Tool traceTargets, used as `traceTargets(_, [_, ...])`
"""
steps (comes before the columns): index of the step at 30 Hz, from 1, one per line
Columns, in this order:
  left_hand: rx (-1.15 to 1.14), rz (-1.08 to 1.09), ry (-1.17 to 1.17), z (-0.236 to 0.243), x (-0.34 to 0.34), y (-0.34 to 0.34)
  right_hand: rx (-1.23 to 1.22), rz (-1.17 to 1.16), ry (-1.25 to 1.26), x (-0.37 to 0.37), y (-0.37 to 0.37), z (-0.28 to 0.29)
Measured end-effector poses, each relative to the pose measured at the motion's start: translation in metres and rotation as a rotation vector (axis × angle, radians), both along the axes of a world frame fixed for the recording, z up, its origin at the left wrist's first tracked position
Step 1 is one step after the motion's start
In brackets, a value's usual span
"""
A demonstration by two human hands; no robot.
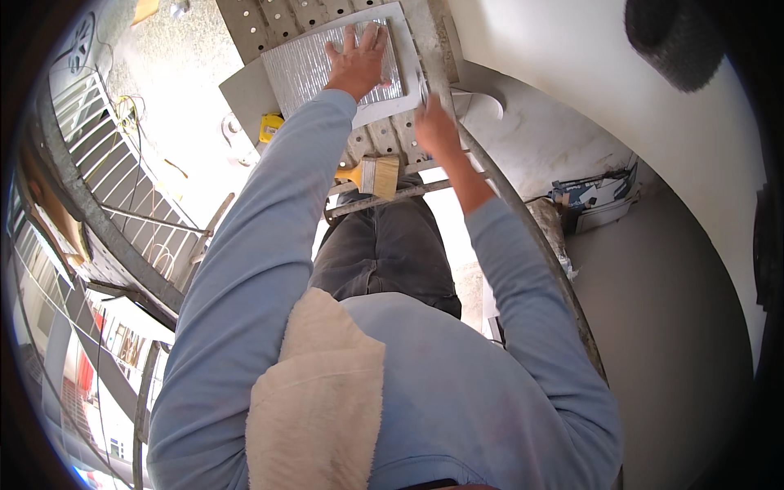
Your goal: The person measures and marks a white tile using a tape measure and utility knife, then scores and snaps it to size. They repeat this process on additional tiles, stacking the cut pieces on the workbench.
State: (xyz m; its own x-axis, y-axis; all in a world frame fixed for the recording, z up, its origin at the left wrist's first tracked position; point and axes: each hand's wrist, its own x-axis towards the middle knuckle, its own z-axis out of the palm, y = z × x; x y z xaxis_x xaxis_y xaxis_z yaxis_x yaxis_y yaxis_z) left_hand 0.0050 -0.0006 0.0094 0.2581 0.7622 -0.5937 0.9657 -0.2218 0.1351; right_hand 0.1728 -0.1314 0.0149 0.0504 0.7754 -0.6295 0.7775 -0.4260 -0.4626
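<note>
One silver foil-faced sheet (298, 72) lies on a perforated metal platform (384, 140), its long axis running left to right, the right end swung slightly farther from the person. Across its right half the left hand (358, 65) presses flat, fingers spread, grasping nothing. Just beyond the sheet's right edge, the right hand (437, 129) is blurred; its closure and any hold cannot be told. A paintbrush (378, 176) lies on the sheet's near side.
</note>
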Motion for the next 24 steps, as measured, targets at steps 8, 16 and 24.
traceTargets(8, [0.026,0.01,-0.043,-0.006,-0.003,-0.002,0.147,0.047,-0.028,-0.033,0.147,-0.04])
traceTargets(16, [0.067,0.008,-0.055,-0.009,-0.006,-0.004,0.063,0.055,0.063,-0.036,0.146,-0.036])
traceTargets(24, [0.035,0.009,-0.039,-0.011,-0.003,-0.003,-0.142,0.092,-0.038,-0.027,0.055,-0.019])
